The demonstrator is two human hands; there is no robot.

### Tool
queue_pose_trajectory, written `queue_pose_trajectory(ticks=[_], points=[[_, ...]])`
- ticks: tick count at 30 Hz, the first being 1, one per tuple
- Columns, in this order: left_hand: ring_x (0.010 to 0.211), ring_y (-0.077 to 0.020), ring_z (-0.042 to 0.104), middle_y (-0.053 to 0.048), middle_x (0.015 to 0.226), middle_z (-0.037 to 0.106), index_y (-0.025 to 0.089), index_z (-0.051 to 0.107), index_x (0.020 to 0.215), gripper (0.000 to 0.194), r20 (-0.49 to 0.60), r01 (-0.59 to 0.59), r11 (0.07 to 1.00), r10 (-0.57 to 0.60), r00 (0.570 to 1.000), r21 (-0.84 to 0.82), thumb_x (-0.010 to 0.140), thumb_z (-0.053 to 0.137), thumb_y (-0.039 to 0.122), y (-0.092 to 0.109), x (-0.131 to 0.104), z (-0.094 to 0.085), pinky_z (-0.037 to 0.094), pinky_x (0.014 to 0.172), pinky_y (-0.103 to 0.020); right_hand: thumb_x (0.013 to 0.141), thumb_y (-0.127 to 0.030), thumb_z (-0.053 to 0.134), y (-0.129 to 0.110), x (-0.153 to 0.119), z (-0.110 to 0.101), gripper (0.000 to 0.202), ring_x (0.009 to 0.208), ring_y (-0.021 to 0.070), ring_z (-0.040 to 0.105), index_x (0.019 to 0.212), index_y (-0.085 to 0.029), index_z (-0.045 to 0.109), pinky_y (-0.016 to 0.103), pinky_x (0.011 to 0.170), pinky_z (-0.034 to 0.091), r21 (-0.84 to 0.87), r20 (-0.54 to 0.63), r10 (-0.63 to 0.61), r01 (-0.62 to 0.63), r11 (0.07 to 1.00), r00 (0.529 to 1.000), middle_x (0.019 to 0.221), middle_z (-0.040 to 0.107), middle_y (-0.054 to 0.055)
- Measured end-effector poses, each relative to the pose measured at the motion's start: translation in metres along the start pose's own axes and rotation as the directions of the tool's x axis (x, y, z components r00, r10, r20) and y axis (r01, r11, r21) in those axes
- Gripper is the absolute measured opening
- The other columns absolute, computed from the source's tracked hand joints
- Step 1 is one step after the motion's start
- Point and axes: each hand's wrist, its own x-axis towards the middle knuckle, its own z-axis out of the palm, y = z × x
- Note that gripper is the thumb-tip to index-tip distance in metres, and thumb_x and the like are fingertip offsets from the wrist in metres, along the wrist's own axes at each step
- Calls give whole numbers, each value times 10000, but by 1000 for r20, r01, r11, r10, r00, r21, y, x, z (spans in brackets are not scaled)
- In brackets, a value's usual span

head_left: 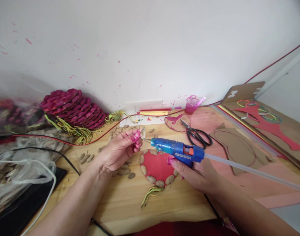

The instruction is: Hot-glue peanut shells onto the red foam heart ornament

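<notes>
My left hand pinches a small tan shell-like piece between thumb and fingers. Wrapped round the handle of a blue glue gun is my right hand; the gun's nozzle points left, close to the held piece. A long clear glue stick runs out of the gun's rear to the right. Below the gun lies a red heart with tan oval pieces along its edge, its upper right partly hidden by the gun and hand. Yellow-green threads hang from its lower tip.
Loose tan pieces lie around my left forearm. Black scissors, a stained heart and a pink cup stand or lie behind the gun. Stacked magenta hearts and plastic bags are left; cut cardboard is right. Cables cross the table.
</notes>
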Motion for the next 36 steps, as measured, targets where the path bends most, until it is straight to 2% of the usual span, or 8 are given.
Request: queue_pose_trajectory(ticks=[8,12,22,30,36], points=[[585,-84,497,11,610,570,155,643,711,361,-8,6,1000,-6,1000,-3,672,950,343,0,0,0,435,551,-168,970,-260,595,1,-1,0,251,566,124,509,728,-218,541,281,554,392,-19,11,16,-16,1000,1000,618,539,-24],[585,-85,501,11,611,571,155,642,711,362,-4,5,1000,-5,1000,0,672,949,343,-1,1,0,436,548,-167,966,-254,600,2,-1,0,247,559,112,496,730,-215,537,269,546,382,-20,0,-14,14,1000,1000,624,528,-33],[598,-89,509,14,608,563,157,649,714,366,-1,1,1000,-1,1000,-7,653,959,340,1,0,1,436,555,-170,959,-237,607,3,-1,0,210,586,120,537,752,-218,574,263,566,418,-25,-2,-28,28,999,1000,647,567,-28],[594,-81,483,9,620,557,150,629,684,372,25,-4,1000,3,1000,9,698,932,364,1,0,-1,427,549,-170,950,-228,624,4,-1,0,240,509,110,489,717,-226,567,269,536,416,12,-7,-3,3,1000,1000,573,504,-47],[596,-80,473,12,625,548,151,632,699,363,29,-3,1000,3,1000,10,711,923,366,1,0,-1,427,552,-171,967,-239,607,3,-1,0,115,498,122,502,905,-222,703,277,532,424,12,9,6,-6,1000,1000,567,524,-45]])
